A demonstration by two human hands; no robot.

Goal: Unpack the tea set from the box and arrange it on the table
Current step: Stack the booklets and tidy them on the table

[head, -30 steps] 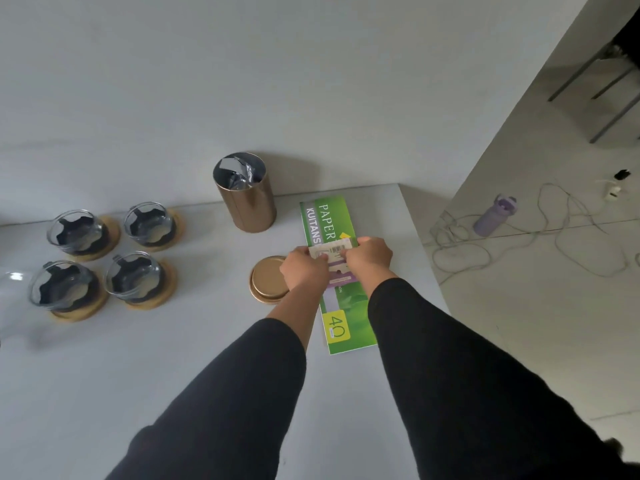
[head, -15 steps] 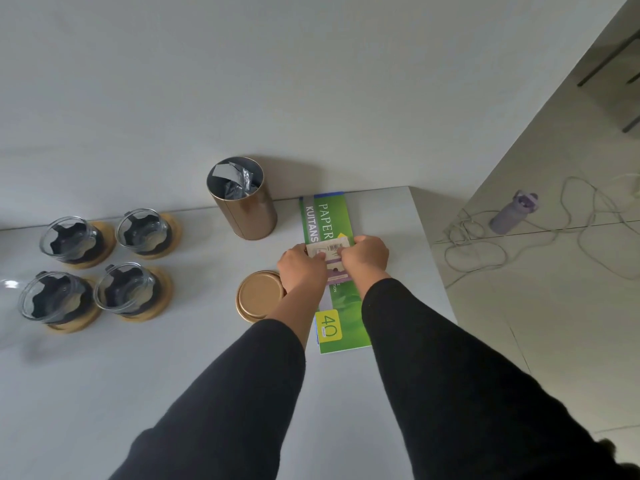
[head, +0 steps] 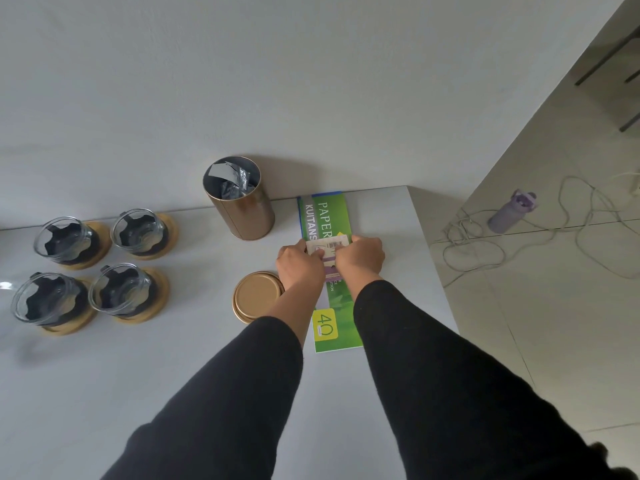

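My left hand (head: pixel 300 264) and my right hand (head: pixel 360 257) both grip a small beige and purple packet (head: pixel 327 247), held just above a green paper booklet (head: pixel 327 216) lying on the table. An open gold tin (head: pixel 239 199) with foil inside stands upright behind the hands. Its gold lid (head: pixel 255 296) lies flat beside my left wrist. Several glass cups (head: pixel 65 238) on round wooden coasters sit in a square group at the left.
The white table (head: pixel 173 358) ends at a right edge close to my right arm, and a wall runs along its back. On the floor to the right lie a purple bottle (head: pixel 513 211) and loose white cables (head: pixel 485 244).
The view has drifted slightly. Both hands stay closed on the small packet above the booklet, with no clear movement.
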